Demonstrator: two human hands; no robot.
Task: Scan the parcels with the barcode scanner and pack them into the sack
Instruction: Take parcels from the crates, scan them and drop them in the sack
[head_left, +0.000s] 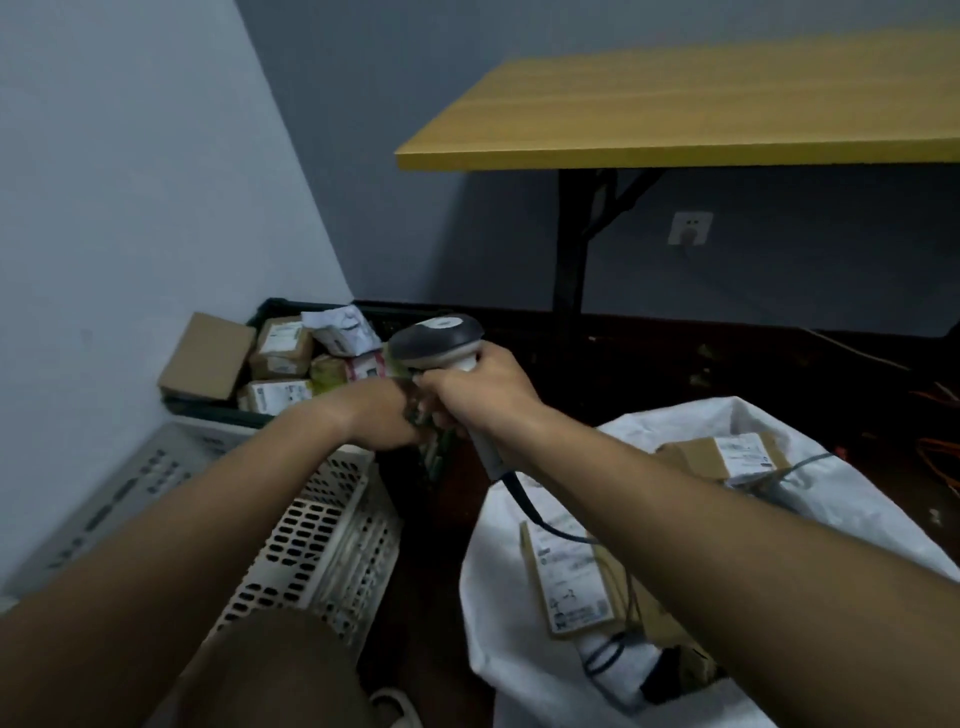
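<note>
— Grey-and-white handheld barcode scanner (439, 340): dark domed head, pale handle, grey cable (524, 506) trailing down over the sack.

— Held how?

— Gripped in the right hand (480, 387), fingers curled tight round the handle, head tipped toward the left hand, above the near edge of the crate.

— And the left hand (382, 415)?

— Curled round a small greenish parcel (434, 449) (mostly hidden, blurred), knuckles touching the right hand's.

— Other parcels?

— Heaped in a dark plastic crate (218, 410) against the pale wall: brown cardboard boxes with white labels (283, 348), a crumpled white mailer bag (343, 330), a yellow-green packet with a red-and-white label (345, 371). One plain brown box (208, 356) tilted over the crate's left rim.

— The sack?

— White woven sack (857, 499), low right, mouth open. Inside: a flat brown labelled box (569, 582) and a smaller brown box with a white label (727, 454) farther back, cable lying across both.

— In the way?

— Right forearm across the sack's mouth, hiding part of it. Left forearm over a white perforated plastic basket (322, 540).

— Around?

— Yellow wooden tabletop on a black frame (701, 104) behind, white wall socket (690, 227) beneath it, orange cables (937, 452) on the dark floor at far right.
</note>
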